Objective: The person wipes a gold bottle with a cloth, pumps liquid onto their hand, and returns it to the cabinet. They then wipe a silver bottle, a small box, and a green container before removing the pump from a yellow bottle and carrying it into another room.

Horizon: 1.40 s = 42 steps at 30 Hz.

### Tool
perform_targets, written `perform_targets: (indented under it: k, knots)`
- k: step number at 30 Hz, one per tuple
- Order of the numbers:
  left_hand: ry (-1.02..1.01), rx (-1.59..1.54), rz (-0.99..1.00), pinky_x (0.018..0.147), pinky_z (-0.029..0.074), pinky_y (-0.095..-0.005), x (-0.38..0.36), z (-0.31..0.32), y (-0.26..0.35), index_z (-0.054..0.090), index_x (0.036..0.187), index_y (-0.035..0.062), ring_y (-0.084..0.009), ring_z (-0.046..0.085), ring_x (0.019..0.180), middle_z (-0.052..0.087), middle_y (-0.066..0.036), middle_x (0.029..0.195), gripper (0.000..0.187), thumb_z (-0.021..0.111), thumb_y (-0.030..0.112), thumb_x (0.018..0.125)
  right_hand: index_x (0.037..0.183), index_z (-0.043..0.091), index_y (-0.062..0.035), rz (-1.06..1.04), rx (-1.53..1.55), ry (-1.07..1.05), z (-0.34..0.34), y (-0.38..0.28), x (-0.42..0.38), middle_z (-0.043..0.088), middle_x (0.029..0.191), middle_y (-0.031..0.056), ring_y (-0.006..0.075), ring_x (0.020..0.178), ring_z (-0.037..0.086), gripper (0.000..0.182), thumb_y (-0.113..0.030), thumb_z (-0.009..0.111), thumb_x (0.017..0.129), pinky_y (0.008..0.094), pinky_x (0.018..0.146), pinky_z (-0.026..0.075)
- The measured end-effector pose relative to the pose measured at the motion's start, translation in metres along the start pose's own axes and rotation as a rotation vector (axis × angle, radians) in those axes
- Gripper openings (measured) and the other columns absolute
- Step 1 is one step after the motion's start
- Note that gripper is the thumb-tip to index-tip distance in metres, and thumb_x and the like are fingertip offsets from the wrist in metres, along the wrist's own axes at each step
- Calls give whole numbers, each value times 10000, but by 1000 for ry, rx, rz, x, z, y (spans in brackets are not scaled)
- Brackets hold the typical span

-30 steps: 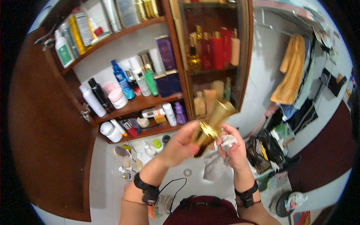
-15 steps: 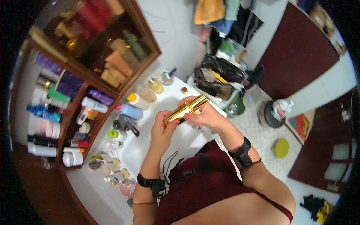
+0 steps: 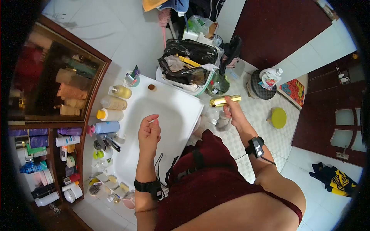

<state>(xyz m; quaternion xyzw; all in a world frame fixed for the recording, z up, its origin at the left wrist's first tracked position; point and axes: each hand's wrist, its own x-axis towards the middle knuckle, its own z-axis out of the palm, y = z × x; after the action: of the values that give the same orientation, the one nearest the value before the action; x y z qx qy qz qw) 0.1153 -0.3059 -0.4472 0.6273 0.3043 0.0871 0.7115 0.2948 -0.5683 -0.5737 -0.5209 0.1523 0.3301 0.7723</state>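
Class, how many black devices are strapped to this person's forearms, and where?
2: the left-forearm device, below the left hand, and the right-forearm device, behind the right hand, which grips something gold.

Bottles [image 3: 113, 103] line the left of the sink [image 3: 192, 106], the cabinet [image 3: 89, 129] beyond them; right, a tube [image 3: 219, 102] in the right hand [image 3: 234, 110]

Gold cylinder [image 3: 219, 102] in right grip [image 3: 234, 112], left grip [image 3: 148, 131] over sink [image 3: 169, 111]

Lime-green stool [image 3: 278, 118], pale patterned floor [image 3: 282, 139]
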Motion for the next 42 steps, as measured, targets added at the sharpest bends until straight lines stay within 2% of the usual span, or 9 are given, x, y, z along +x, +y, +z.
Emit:
perform_targets:
  k: [1,4,5,9,12,16,21,30,42]
  knots:
    - [6,7,-4,402,230,-174,3,2,-1,519,1089,60,-13,296,458,380,63,561,195,511,191,944,760,551,-87,-12,-343,-102,-8,4,6,465,549,-21,54,386,352,273,-333,610,865,210,350,226]
    - [16,32,-11,397,226,-181,10,9,-1,534,1083,75,-19,280,448,374,57,557,205,502,230,951,752,547,-93,42,-180,-18,-22,1,20,470,554,-20,53,387,353,265,-323,606,869,210,349,235]
    - [21,35,-8,398,229,-181,12,12,2,535,1081,75,-20,282,449,376,56,559,207,502,233,951,740,548,-95,-27,103,90,-24,-2,31,468,531,-22,56,384,359,261,-315,637,849,215,349,249]
    - [37,47,-9,402,233,-181,19,20,3,536,1078,74,-21,287,450,379,54,561,212,502,241,951,735,543,-97,87,-427,54,-45,-5,48,505,594,-5,51,391,373,285,-327,699,799,212,340,253]
    - [50,55,-13,402,237,-180,24,21,0,535,1079,71,-21,291,454,383,54,565,216,504,242,950,776,581,-80,-32,-480,285,-64,12,79,523,625,4,58,408,390,292,-340,714,780,219,342,255]
    - [51,31,-33,406,246,-176,30,19,-2,532,1085,71,-18,305,462,392,53,573,229,511,253,948,849,617,-48,-140,-490,375,-85,23,125,580,650,19,83,462,447,291,-316,705,774,239,393,331]
    - [61,42,-20,410,251,-173,32,15,1,533,1092,73,-16,315,468,401,53,579,239,516,262,946,850,571,-68,-161,-278,402,-77,9,153,583,660,14,55,444,412,307,-332,711,782,225,373,297]
    - [79,40,-2,414,240,-174,30,3,-2,544,1077,77,-18,308,475,395,56,584,237,515,272,946,921,527,-70,52,-19,129,-53,-10,132,529,662,31,59,400,373,368,-436,551,886,197,353,264]
    - [-8,5,-60,438,264,-163,33,8,2,539,1087,56,-20,336,493,430,44,603,228,505,238,953,957,493,-84,51,-55,-30,-41,-14,96,505,681,28,69,444,362,369,-448,493,892,206,390,245]
